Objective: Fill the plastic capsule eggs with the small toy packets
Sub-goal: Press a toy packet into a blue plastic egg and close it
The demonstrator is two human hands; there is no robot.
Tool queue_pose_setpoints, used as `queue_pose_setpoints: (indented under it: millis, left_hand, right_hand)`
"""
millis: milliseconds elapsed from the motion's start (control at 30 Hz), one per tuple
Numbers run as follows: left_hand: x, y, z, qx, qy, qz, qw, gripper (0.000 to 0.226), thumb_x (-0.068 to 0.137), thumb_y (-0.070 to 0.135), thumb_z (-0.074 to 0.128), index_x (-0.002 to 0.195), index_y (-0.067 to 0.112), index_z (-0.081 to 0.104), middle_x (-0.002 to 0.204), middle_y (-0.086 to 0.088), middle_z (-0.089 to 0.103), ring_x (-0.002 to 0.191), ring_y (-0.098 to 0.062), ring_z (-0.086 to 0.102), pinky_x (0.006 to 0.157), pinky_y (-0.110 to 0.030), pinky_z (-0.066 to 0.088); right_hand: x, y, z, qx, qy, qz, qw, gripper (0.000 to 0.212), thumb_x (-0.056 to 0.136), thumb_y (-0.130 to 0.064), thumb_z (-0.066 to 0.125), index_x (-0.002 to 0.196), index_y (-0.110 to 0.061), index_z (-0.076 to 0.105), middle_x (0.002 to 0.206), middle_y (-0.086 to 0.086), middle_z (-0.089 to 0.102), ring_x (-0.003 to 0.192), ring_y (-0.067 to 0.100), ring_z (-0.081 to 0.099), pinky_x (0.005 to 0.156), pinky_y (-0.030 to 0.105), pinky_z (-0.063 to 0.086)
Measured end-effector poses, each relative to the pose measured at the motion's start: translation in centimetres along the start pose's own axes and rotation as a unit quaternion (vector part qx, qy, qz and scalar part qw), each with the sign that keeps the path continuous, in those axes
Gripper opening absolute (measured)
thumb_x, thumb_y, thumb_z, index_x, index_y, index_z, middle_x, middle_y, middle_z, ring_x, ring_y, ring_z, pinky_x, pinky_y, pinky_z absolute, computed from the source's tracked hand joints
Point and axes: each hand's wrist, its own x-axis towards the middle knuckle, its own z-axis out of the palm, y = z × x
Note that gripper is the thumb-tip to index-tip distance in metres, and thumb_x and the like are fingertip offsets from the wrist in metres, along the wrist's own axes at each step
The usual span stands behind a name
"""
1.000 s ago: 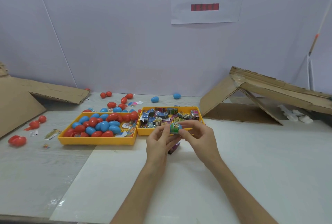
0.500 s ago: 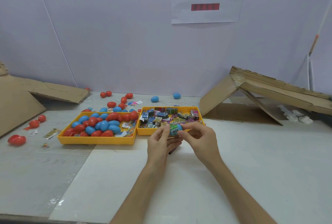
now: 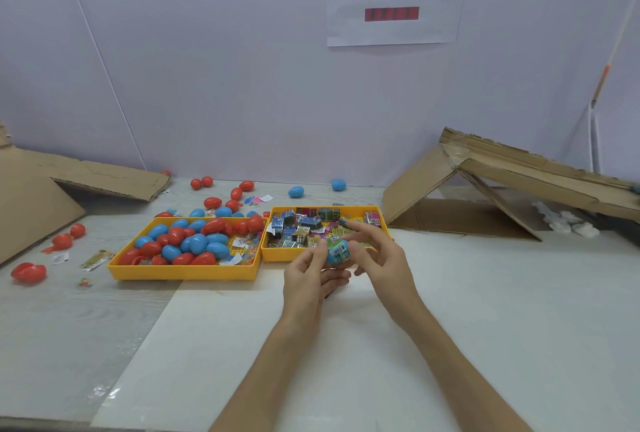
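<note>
Tabletop [image 3: 104,327] is pale grey wood-grain, with a white sheet [image 3: 519,310] over its near and right part. Left hand [image 3: 308,279] is at centre, grip clamped on a blue capsule egg [image 3: 333,259]. The egg is held above the sheet, just in front of the right tray. A green-white toy packet [image 3: 337,247] sits in its open top. Right hand [image 3: 381,258] is just beside the egg at 3 o'clock, grip apart, fingers spread loosely; whether it touches the egg cannot be told.

Two yellow trays sit side by side at 12 o'clock of the hands. Left tray [image 3: 183,274] holds red and blue capsule eggs [image 3: 197,241]. Right tray [image 3: 273,255] holds small toy packets [image 3: 301,229]. Loose red eggs [image 3: 28,272] lie on the bare tabletop at 9 to 10 o'clock. More red ones and two blue eggs [image 3: 296,191] lie behind the trays near the wall.

Flat cardboard [image 3: 31,203] is at 10 o'clock. Tent-folded cardboard [image 3: 502,175] is at 2 o'clock, with white foam bits [image 3: 568,225] under it. Wall [image 3: 207,67] is pale lilac panels. A paper sign [image 3: 391,29] hangs on it at 12 o'clock, with black characters and a red bar. A thin rod [image 3: 604,78] with an orange band is at far right.
</note>
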Motion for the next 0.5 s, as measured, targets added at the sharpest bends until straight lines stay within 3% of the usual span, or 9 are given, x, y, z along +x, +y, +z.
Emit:
queue_pose_setpoints:
  millis: [100, 200, 267, 400, 467, 500]
  left_hand:
    - [-0.2, 0.1, 0.1, 0.011, 0.015, 0.026, 0.999, 0.05, 0.081, 0.05, 0.069, 0.095, 0.002, 0.066, 0.076, -0.016, 0.073, 0.062, -0.023, 0.071, 0.058, -0.027, 0.059]
    - [-0.4, 0.2, -0.2, 0.008, 0.064, 0.09, 0.994, 0.035, 0.097, 0.038, 0.062, 0.088, 0.003, 0.063, 0.068, -0.013, 0.068, 0.055, -0.023, 0.066, 0.053, -0.027, 0.055]
    - [-0.4, 0.1, -0.5, 0.079, 0.107, 0.174, 0.976, 0.027, 0.102, 0.025, 0.058, 0.081, 0.007, 0.063, 0.066, -0.008, 0.066, 0.059, -0.02, 0.064, 0.056, -0.029, 0.054]
    - [-0.1, -0.2, -1.5, 0.315, 0.115, 0.285, 0.898, 0.018, 0.098, 0.019, 0.064, 0.081, 0.022, 0.064, 0.076, 0.009, 0.065, 0.078, -0.009, 0.061, 0.073, -0.032, 0.051]
    - [0.4, 0.1, -2.5, 0.431, 0.082, 0.291, 0.85, 0.013, 0.092, 0.017, 0.071, 0.096, 0.027, 0.064, 0.098, 0.013, 0.063, 0.099, -0.01, 0.059, 0.087, -0.036, 0.052]
    - [0.6, 0.2, -3.1, 0.486, 0.056, 0.287, 0.824, 0.023, 0.09, 0.018, 0.074, 0.107, 0.028, 0.062, 0.109, 0.012, 0.059, 0.107, -0.011, 0.056, 0.094, -0.035, 0.05]
  right_hand:
    - [0.2, 0.0, -0.2, 0.022, -0.038, 0.023, 0.999, 0.026, 0.093, -0.007, 0.069, 0.116, -0.019, 0.072, 0.101, 0.005, 0.075, 0.084, 0.018, 0.071, 0.07, 0.03, 0.057]
    - [0.4, -0.3, -0.5, 0.14, -0.003, 0.074, 0.987, 0.016, 0.088, -0.005, 0.073, 0.102, -0.012, 0.073, 0.102, 0.013, 0.074, 0.087, 0.025, 0.074, 0.072, 0.03, 0.059]
    - [0.7, -0.3, -0.9, 0.209, 0.027, 0.117, 0.97, 0.016, 0.086, -0.001, 0.072, 0.1, -0.007, 0.066, 0.103, 0.015, 0.072, 0.088, 0.032, 0.074, 0.071, 0.031, 0.059]
    - [0.6, -0.4, -0.8, 0.143, 0.007, 0.174, 0.974, 0.017, 0.091, -0.008, 0.07, 0.105, -0.009, 0.062, 0.105, 0.012, 0.073, 0.09, 0.032, 0.075, 0.069, 0.033, 0.059]
    - [1.1, -0.8, -0.8, 0.109, 0.012, 0.178, 0.978, 0.022, 0.09, -0.012, 0.073, 0.109, -0.01, 0.063, 0.108, 0.013, 0.072, 0.091, 0.027, 0.074, 0.069, 0.032, 0.058]
    - [1.5, -1.0, -0.9, 0.114, 0.016, 0.177, 0.977, 0.025, 0.089, -0.011, 0.073, 0.112, -0.009, 0.063, 0.108, 0.014, 0.071, 0.09, 0.026, 0.074, 0.069, 0.031, 0.059]
